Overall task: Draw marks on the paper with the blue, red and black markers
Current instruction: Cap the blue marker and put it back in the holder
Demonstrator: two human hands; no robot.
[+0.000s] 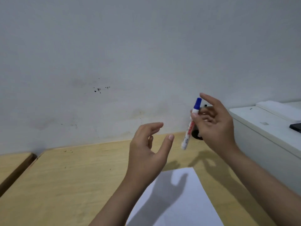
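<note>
My right hand (pixel 215 126) holds the blue marker (pixel 189 128) in the air, right of centre. The marker is white with red lettering, its blue cap still on and pointing up, the body slightly tilted. My thumb and fingertips pinch it near the cap end. My left hand (pixel 149 152) hovers open just left of the marker, fingers curved and thumb out, not touching it. A blank white sheet of paper (pixel 182 201) lies on the wooden table below both hands, with their shadows on it. No red or black marker can be made out.
The light wooden table (pixel 73 180) runs along a grey wall. A white box-like appliance (pixel 263 128) stands at the right edge, a dark object (pixel 295 127) on top of it. A small dark thing (pixel 197 135) sits behind the right hand. A second table piece (pixel 13 163) is at far left.
</note>
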